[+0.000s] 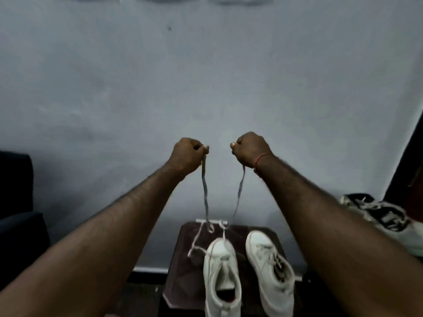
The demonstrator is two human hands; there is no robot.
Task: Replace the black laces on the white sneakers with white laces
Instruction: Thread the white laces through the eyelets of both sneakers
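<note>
Gripping one white lace (206,197) by its ends, left hand (186,154) and right hand (250,148) hang in open space above one small table (180,282) carrying two white sneakers (220,259).

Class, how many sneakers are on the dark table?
2: the left sneaker, its white lace held up by the left hand and right hand, and the right sneaker beside it. None seems hidden.
</note>
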